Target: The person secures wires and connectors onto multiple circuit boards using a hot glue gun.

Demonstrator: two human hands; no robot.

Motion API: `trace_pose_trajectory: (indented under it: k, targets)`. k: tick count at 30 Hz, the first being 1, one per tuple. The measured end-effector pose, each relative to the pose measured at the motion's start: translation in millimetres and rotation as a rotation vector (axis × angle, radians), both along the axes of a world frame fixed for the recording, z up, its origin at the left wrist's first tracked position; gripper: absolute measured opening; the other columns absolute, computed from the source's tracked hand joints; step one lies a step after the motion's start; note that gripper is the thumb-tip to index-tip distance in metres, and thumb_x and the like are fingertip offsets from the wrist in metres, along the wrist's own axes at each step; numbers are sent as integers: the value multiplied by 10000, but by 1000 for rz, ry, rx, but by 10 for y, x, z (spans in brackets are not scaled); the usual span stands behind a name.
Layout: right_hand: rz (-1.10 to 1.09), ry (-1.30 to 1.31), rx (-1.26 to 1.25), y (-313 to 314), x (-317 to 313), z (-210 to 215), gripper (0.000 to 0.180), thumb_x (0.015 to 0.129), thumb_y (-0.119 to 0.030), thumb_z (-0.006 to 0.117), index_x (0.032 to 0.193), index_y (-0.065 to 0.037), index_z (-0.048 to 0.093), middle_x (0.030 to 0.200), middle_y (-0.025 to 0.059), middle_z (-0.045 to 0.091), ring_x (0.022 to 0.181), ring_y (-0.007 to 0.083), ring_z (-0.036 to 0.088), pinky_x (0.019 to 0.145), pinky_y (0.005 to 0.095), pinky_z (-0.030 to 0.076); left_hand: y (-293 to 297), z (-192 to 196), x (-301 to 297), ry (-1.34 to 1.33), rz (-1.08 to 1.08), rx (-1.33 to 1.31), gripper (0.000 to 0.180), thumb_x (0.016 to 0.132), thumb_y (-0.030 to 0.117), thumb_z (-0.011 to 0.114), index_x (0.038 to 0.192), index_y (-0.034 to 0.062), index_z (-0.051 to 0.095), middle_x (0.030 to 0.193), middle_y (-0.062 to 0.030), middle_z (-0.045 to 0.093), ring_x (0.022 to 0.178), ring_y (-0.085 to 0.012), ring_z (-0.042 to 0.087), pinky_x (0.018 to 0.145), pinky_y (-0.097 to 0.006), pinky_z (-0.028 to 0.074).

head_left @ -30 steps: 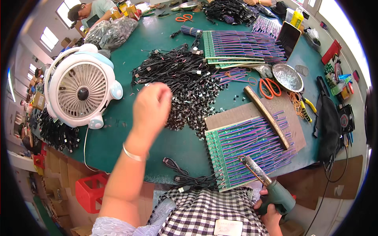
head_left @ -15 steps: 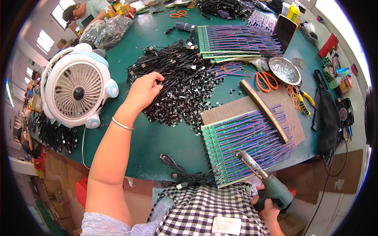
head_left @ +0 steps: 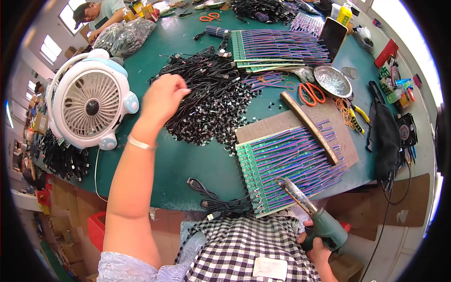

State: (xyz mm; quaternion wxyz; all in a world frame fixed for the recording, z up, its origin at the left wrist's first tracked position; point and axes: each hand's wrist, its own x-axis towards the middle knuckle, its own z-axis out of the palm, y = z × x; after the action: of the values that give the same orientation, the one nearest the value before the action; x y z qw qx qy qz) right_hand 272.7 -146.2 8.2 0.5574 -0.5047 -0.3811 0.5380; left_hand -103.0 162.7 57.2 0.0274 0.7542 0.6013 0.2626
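Observation:
My left hand (head_left: 163, 97) is over the left part of a heap of black cables (head_left: 206, 87) with small metal connectors at their ends. Its fingers are bent in toward the thumb; anything between them is too small or hidden to make out. Low on the right, my right hand (head_left: 315, 245) grips the green handle of a soldering gun (head_left: 326, 228). The gun's metal tip points up and left, above a row of green circuit boards (head_left: 249, 176) with blue and pink wires fanned to the right. A wooden bar (head_left: 311, 127) lies across those wires.
A white fan (head_left: 92, 107) stands at the left. One black cable (head_left: 221, 205) lies by the front edge. Orange scissors (head_left: 311, 94), a metal dish (head_left: 332, 81) and yellow-handled pliers (head_left: 359, 117) lie right. More wired boards (head_left: 282, 47) lie farther back. Another person (head_left: 101, 19) works at far left.
My left hand has shifted a little left and away over the cable heap, its wrist turning. My right hand keeps its grip on the soldering gun. The whole view has shifted slightly.

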Motion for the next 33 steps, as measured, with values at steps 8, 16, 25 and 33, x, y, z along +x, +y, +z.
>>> trace_pose_trajectory:
  k: [8, 16, 25, 33]
  targets:
    - [-83, 38, -102, -15, 42, -62, 430, 903, -263, 546, 1204, 35, 476, 1080, 156, 591, 644, 206, 612, 600, 339, 521, -1454, 48, -551, 116, -40, 80, 151, 722, 96, 710, 827, 47, 612, 817, -74, 612, 712, -290, 575, 680, -396, 453]
    - [-101, 123, -36, 63, 178, -215, 585, 893, -396, 613, 1218, 62, 454, 1091, 179, 589, 614, 198, 609, 526, 317, 517, -3064, -955, -222, -478, -83, -841, 137, 835, 180, 669, 859, 45, 677, 847, -101, 660, 805, -268, 630, 764, -386, 493]
    - [-226, -44, -33, 19, -47, 21, 612, 903, -519, 560, 1153, 35, 487, 680, 79, 575, 594, 162, 559, 537, 279, 443, -2159, -1820, 301, 156, -61, -807, 305, 822, 196, 666, 1095, 64, 637, 1065, -152, 641, 956, -320, 610, 834, -396, 482]
    - [-358, -155, 35, -162, -135, 201, 615, 881, -499, 611, 1147, 43, 493, 829, 107, 604, 579, 171, 580, 531, 284, 483, -1920, -1749, 78, 72, -253, -683, 291, 826, 177, 661, 1093, 63, 639, 1037, -134, 651, 912, -300, 616, 804, -390, 489]
